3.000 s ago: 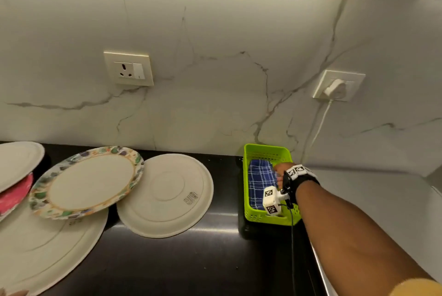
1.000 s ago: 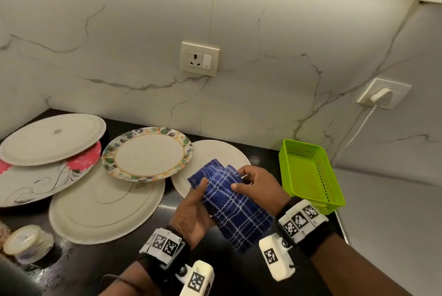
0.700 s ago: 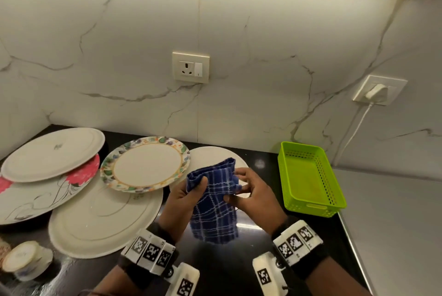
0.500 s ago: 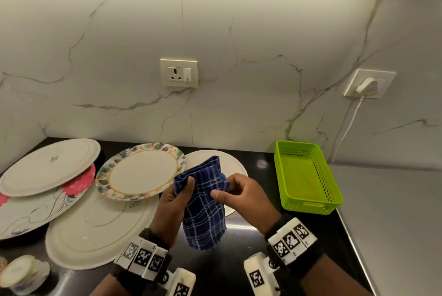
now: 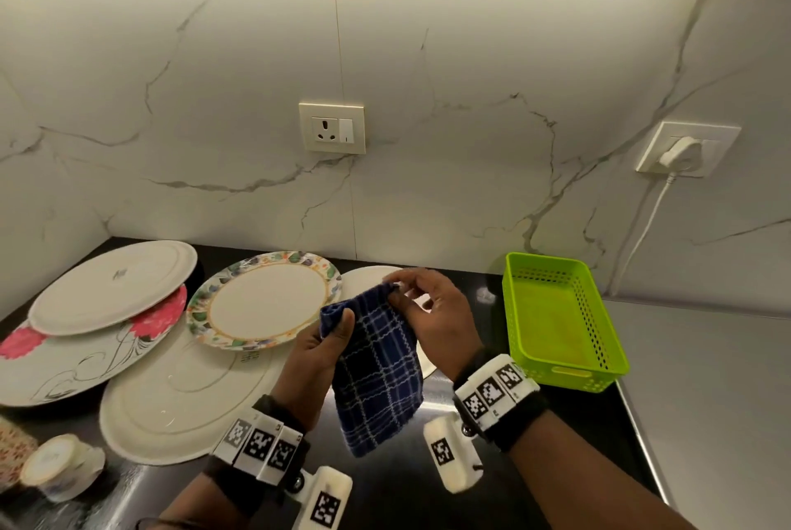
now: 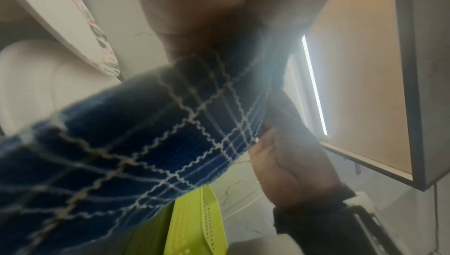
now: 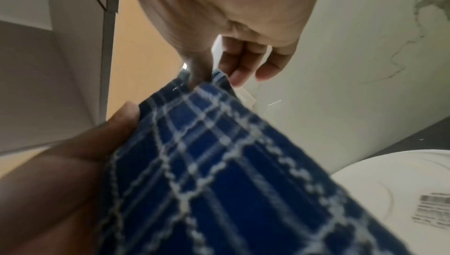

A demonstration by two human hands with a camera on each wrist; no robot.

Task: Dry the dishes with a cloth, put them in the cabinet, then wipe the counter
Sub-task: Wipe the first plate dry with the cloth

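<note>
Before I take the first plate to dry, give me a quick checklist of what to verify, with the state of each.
1. Blue checked cloth in hand: ok, left hand grips one top corner and right hand pinches the other.
2. Cloth opened out: not ok, it hangs folded between the hands.
3. A hand free to lift a plate: not ok, both hold the cloth.
4. Floral-rimmed plate reachable: ok, it lies on top, just left of the hands.
5. Green basket out of the way: ok, at the right.
6. Plates wet or dry: cannot tell.
</note>
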